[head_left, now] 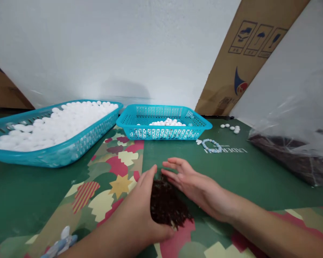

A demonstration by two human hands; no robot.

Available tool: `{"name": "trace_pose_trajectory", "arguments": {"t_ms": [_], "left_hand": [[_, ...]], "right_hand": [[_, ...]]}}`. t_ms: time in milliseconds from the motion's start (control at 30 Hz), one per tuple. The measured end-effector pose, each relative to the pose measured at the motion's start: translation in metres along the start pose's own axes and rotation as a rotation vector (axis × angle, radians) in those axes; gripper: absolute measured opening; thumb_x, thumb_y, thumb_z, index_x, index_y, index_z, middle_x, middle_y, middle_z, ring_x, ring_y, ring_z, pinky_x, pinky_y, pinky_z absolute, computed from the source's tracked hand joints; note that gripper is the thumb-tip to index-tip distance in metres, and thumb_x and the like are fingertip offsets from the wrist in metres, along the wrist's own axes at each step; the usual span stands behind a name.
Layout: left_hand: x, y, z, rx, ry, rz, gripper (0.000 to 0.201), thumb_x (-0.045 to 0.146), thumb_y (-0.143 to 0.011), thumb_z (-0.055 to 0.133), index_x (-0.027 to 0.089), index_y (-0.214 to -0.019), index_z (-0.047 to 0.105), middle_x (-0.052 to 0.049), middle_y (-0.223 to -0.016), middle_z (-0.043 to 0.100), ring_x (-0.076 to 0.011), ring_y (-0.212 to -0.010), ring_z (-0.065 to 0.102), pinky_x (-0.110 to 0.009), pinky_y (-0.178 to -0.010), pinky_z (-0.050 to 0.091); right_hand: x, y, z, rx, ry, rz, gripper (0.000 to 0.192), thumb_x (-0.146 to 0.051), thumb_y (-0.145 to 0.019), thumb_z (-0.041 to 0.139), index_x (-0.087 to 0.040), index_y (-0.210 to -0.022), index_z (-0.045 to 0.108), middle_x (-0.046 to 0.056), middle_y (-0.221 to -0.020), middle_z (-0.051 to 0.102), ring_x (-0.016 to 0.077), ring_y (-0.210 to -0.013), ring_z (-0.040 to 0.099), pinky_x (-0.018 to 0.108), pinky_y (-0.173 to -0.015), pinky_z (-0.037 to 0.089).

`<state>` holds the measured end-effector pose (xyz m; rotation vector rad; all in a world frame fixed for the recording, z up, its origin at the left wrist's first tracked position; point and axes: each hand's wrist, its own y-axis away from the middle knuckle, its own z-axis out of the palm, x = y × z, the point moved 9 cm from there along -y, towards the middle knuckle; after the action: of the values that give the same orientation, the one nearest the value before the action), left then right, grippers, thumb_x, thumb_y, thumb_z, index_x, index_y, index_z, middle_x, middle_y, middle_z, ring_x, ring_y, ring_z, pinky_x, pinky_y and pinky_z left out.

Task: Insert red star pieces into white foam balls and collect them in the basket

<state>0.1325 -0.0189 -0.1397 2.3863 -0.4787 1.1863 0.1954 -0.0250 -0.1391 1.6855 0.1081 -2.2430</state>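
A loose heap of small dark brown pieces (168, 204) lies on the patterned tabletop, low in the middle of the head view. I cannot make out what the pieces are. My left hand (142, 211) curves around the heap's left side, its thumb at the near edge and its fingers reaching toward the far end. On the other side, my right hand (191, 182) is tilted on edge, fingers apart, with the tips by the heap's far end. Both hands are open and cup the heap between them; neither grips anything visible.
A blue basket (88, 138) of white oval pieces stands left, beside a smaller blue basket (164, 129) holding some too. A light blue beaded bracelet (212, 146) and several white pieces (233, 128) lie right. A clear plastic bag (293, 150) of dark material sits far right.
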Motion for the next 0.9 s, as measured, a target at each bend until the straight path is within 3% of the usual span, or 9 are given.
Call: {"name": "trace_pose_trajectory", "arguments": {"t_ms": [100, 267, 367, 567, 733, 900], "left_hand": [[-0.011, 0.002, -0.003, -0.024, 0.055, -0.099, 0.092, 0.021, -0.039, 0.055, 0.011, -0.117, 0.007, -0.014, -0.117, 0.028, -0.0275, -0.103, 0.031, -0.039, -0.084, 0.029], [-0.017, 0.003, -0.013, -0.027, 0.058, -0.064, 0.096, 0.022, -0.036, 0.061, 0.014, -0.118, 0.01, -0.009, -0.124, 0.016, -0.0219, -0.112, 0.017, -0.036, -0.091, 0.016], [-0.016, 0.004, -0.017, -0.067, -0.041, -0.083, 0.096, 0.02, -0.034, 0.064, 0.017, -0.117, 0.017, -0.007, -0.122, 0.022, -0.0225, -0.11, 0.022, -0.036, -0.09, 0.019], [-0.013, 0.009, -0.023, -0.098, -0.229, -0.095, 0.093, 0.015, -0.035, 0.066, 0.023, -0.115, 0.02, -0.002, -0.119, 0.031, -0.0259, -0.107, 0.026, -0.036, -0.087, 0.023], [-0.019, 0.009, -0.033, 0.012, -0.26, -0.024, 0.083, 0.016, -0.043, 0.06, 0.026, -0.114, 0.021, -0.001, -0.116, 0.035, -0.0256, -0.102, 0.035, -0.037, -0.083, 0.03], [-0.019, 0.007, -0.028, -0.047, -0.353, -0.079, 0.092, 0.018, -0.037, 0.064, 0.025, -0.116, 0.016, -0.005, -0.121, 0.024, -0.027, -0.107, 0.024, -0.04, -0.084, 0.026]], "right_hand": [[-0.002, 0.002, -0.015, 0.041, -0.107, -0.006, 0.039, -0.027, -0.057, 0.049, -0.019, -0.09, 0.03, 0.007, -0.108, 0.033, 0.0158, -0.106, 0.029, 0.029, -0.091, 0.016], [0.0, 0.01, -0.025, 0.053, -0.166, -0.033, 0.034, -0.032, -0.062, 0.051, -0.021, -0.088, 0.032, 0.006, -0.103, 0.039, 0.0147, -0.103, 0.033, 0.028, -0.089, 0.02], [-0.002, 0.009, -0.021, 0.062, -0.096, -0.079, 0.032, -0.037, -0.063, 0.051, -0.021, -0.085, 0.034, 0.004, -0.097, 0.042, 0.0144, -0.098, 0.038, 0.029, -0.086, 0.025], [-0.012, -0.002, 0.0, 0.01, 0.283, -0.192, 0.035, -0.047, -0.066, 0.044, -0.02, -0.085, 0.035, 0.005, -0.087, 0.042, 0.0144, -0.08, 0.045, 0.032, -0.074, 0.033], [-0.021, -0.005, 0.008, -0.062, 0.266, -0.268, 0.026, -0.041, -0.07, 0.041, -0.019, -0.084, 0.035, 0.002, -0.076, 0.046, 0.012, -0.07, 0.05, 0.03, -0.068, 0.037], [-0.026, -0.006, 0.011, -0.098, 0.243, -0.311, 0.018, -0.033, -0.071, 0.042, -0.019, -0.082, 0.037, -0.002, -0.059, 0.048, 0.0106, -0.057, 0.051, 0.029, -0.062, 0.04]]}}
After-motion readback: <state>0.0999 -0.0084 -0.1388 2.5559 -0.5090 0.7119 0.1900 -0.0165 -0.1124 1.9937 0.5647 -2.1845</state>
